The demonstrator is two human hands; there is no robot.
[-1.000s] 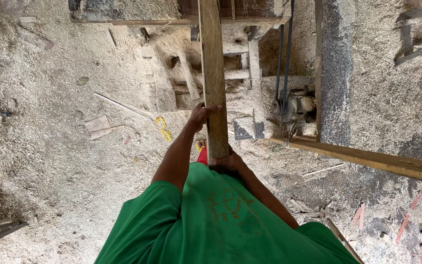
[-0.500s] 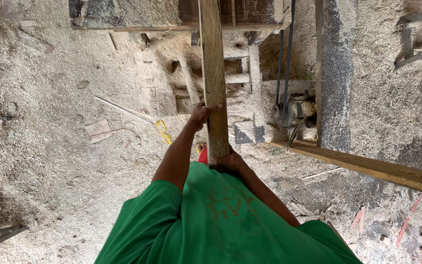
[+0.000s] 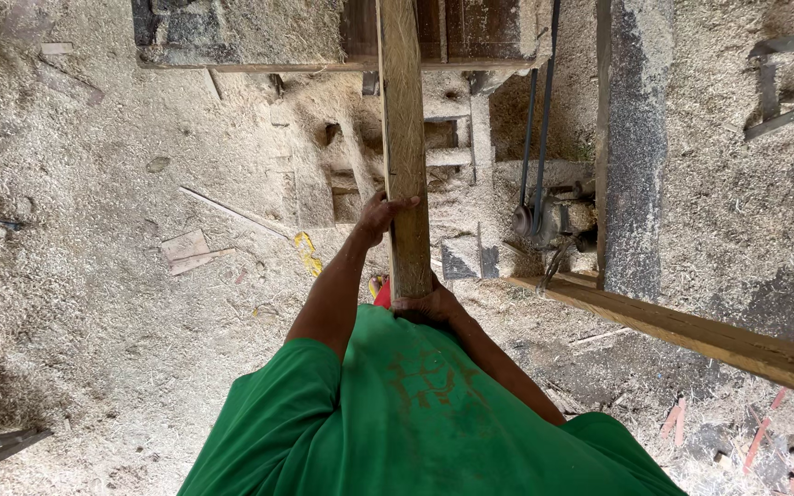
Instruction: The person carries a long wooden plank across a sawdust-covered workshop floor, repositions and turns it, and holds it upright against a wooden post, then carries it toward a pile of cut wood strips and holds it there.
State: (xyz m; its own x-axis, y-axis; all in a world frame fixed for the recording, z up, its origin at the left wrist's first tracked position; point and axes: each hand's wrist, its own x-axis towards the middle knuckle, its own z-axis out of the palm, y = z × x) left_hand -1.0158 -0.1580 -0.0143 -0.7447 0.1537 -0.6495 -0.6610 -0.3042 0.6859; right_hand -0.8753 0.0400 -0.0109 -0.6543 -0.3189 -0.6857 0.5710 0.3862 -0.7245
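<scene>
A long wooden plank (image 3: 404, 119) runs straight away from me, from my waist to the sawdust-covered machine table (image 3: 232, 37) at the top of the view. My left hand (image 3: 380, 213) grips the plank's left edge about midway along the part I see. My right hand (image 3: 426, 305) is wrapped around the plank's near end, close against my green shirt (image 3: 415, 422). Both arms reach forward from the shirt.
Sawdust covers the floor. A drive belt (image 3: 537, 119) runs down to a motor pulley (image 3: 544, 225) right of the plank, beside a grey concrete post (image 3: 634, 147). Another plank (image 3: 719, 338) lies slanted at the right. Wood offcuts (image 3: 187, 250) lie at the left.
The view has shifted slightly. My hands keep the same grip on the plank, and its far end stays at the machine table.
</scene>
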